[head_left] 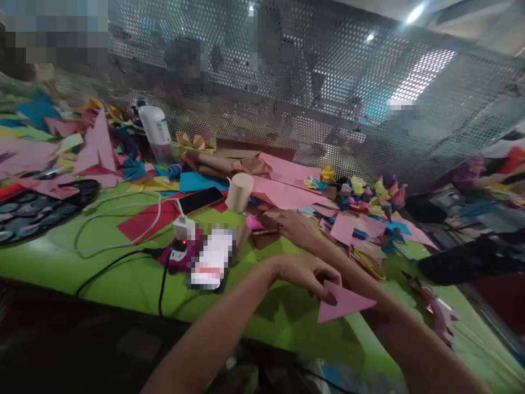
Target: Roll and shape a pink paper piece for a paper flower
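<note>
My left hand [305, 273] is closed, thumb and fingers pinching a folded pink paper triangle [346, 305] above the green table. Crossing beyond it, my right arm reaches forward and left. My right hand [299, 229] lies with its fingers stretched out at small folded brown paper pieces [264, 239]; its fingertips are partly blurred. A bright pink paper scrap [255, 222] sits beside those pieces. Just behind stand a roll of tan tape [240, 192] and large pink sheets [283, 191].
On the green table [123, 273] lie a lit phone [214, 257], a dark phone [200, 201] and a purple power strip [180, 254] with cables. Small folded paper shapes [361, 197] are heaped right. A glue gun [438, 314] and yellow-handled scissors [369, 264] lie there too. A perforated metal screen [287, 82] stands behind.
</note>
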### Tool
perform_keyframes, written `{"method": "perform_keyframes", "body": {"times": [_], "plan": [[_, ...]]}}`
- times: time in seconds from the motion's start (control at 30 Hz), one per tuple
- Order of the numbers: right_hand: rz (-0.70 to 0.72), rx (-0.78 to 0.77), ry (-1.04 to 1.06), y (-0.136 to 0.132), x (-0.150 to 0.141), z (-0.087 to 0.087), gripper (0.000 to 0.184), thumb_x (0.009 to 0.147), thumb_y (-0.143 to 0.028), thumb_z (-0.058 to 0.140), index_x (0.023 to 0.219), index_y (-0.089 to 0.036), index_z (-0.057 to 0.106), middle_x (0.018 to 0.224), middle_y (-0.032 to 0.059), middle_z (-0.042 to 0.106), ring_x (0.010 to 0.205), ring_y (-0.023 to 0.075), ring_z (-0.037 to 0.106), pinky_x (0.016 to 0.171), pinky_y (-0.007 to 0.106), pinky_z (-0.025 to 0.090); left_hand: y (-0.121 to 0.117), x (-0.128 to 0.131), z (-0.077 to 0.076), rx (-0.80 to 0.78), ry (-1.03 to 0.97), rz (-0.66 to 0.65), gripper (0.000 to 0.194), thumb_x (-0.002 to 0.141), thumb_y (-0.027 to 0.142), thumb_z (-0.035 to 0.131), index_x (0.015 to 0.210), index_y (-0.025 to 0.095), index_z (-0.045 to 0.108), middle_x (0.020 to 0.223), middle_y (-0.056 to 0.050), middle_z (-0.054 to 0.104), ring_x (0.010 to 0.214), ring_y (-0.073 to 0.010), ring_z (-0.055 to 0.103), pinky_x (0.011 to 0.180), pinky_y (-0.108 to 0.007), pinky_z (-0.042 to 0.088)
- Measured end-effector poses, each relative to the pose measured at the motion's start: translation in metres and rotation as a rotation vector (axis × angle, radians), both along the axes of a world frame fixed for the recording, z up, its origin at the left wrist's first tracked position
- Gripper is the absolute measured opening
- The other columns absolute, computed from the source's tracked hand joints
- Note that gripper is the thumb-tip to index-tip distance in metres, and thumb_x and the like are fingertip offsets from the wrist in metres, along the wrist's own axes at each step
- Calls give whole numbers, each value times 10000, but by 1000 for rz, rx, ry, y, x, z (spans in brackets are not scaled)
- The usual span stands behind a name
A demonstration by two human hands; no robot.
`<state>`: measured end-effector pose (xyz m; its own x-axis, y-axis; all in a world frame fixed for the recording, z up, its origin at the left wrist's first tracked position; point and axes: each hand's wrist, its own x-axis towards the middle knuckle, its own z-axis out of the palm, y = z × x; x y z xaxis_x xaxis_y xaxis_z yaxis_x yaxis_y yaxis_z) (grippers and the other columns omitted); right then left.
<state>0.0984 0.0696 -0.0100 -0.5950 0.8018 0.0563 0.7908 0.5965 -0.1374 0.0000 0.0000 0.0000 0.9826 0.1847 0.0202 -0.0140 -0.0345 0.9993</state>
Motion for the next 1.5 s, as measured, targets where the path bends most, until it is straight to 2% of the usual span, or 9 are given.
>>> {"method": "perform_keyframes", "body": {"times": [0.27, 0.47, 0.6, 0.7, 0.87, 1.03, 1.27, 1.4, 1.5], "plan": [[-179, -13, 133, -23, 67, 6, 189, 878, -126, 525, 986, -183, 670, 981, 83, 730, 918, 225, 668, 793, 321, 487, 1, 1, 5, 345, 193, 133, 107, 772, 184, 659, 772, 169, 553, 704, 42, 534, 676, -122, 509, 620, -234, 353], [-157, -16, 277, -52, 89, -19, 175, 871, -260, 638, 1022, -187, 691, 978, 68, 727, 914, 216, 668, 806, 334, 520, 3, 2, 0, 615, 411, 186, 90, 703, 115, 632, 748, 180, 589, 670, 30, 523, 614, -144, 478, 532, -262, 281], [-128, -17, 333, -57, 79, -23, 314, 857, -241, 655, 1168, -204, 671, 1044, 69, 695, 936, 213, 646, 806, 331, 513, 5, 1, -4, 600, 399, 163, 155, 714, 166, 665, 869, 179, 663, 734, 21, 606, 672, -157, 531, 566, -246, 336], [-35, -21, 191, -55, 67, -12, 383, 917, -134, 528, 1253, -265, 656, 1114, 71, 666, 981, 202, 615, 841, 324, 477, 7, -3, -2, 558, 371, 139, 150, 734, 196, 677, 882, 175, 678, 735, 26, 619, 677, -150, 541, 584, -234, 357], [70, 139, -237, -53, 61, 4, 210, 938, -184, 571, 1100, -227, 698, 1117, 100, 656, 980, 237, 579, 840, 363, 404, 8, -8, 3, 530, 375, 143, 122, 737, 198, 691, 854, 165, 684, 682, 33, 585, 628, -133, 516, 572, -236, 339], [137, 222, -289, -57, 73, 6, 124, 932, -159, 580, 1017, -190, 664, 957, 87, 679, 938, 239, 573, 842, 358, 371, 10, -16, 9, 473, 370, 155, 118, 757, 246, 684, 848, 171, 674, 731, 29, 610, 665, -128, 535, 588, -225, 343], [-248, 210, 41, -69, 106, -7, 165, 963, -166, 470, 1022, -179, 623, 953, 94, 701, 858, 223, 639, 786, 330, 446, 14, -25, 9, 308, 292, 377, 95, 771, 250, 646, 796, 163, 616, 709, 23, 584, 652, -126, 536, 579, -217, 370], [-361, 166, 758, -80, 121, -20, 193, 934, -278, 510, 1089, -206, 600, 976, 59, 678, 804, 194, 641, 708, 313, 508, 19, -16, -6, 171, 285, 787, 140, 792, 265, 637, 879, 162, 601, 748, -7, 635, 642, -135, 574, 541, -212, 397], [-397, 74, 1066, -88, 119, -25, 210, 910, -352, 554, 1068, -229, 619, 823, 2, 626, 641, 144, 570, 588, 271, 492, 21, -6, -16, -17, 188, 990, 136, 786, 233, 658, 865, 167, 568, 723, 10, 636, 595, -113, 589, 518, -191, 417]]}}
